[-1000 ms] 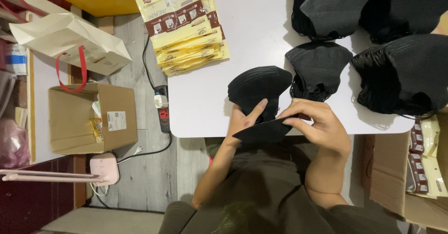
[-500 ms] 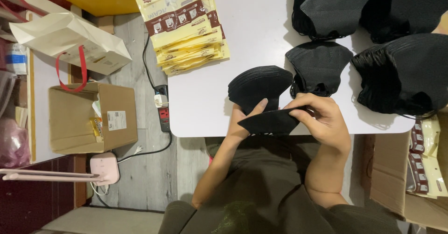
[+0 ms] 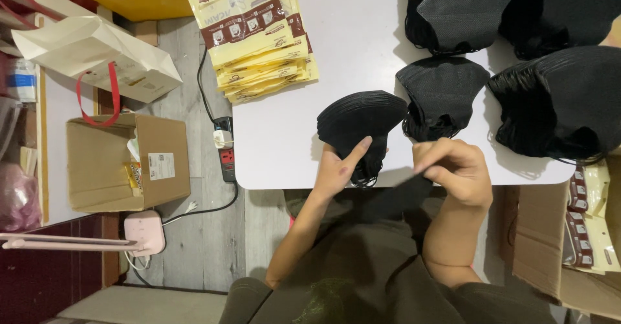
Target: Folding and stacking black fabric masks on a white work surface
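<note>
At the near edge of the white table (image 3: 278, 149), my left hand (image 3: 341, 166) lies with its fingers apart, the index finger stretched onto a small fanned stack of black face masks (image 3: 358, 118). My right hand (image 3: 455, 169) pinches a single black mask (image 3: 402, 193), blurred, just off the table edge above my lap. The two hands are a short gap apart.
More black mask stacks (image 3: 442, 94) (image 3: 557, 101) cover the table's right and far side. A pile of yellow packets (image 3: 259, 36) lies at the far left. On the floor to the left are a cardboard box (image 3: 126, 162), a white paper bag (image 3: 97, 52) and a power strip (image 3: 225, 149); a box of packets (image 3: 585, 233) is on the right.
Both hands held one black mask together before. Now my left hand has let go and rests on the stack, while my right hand has drawn the mask right and toward me.
</note>
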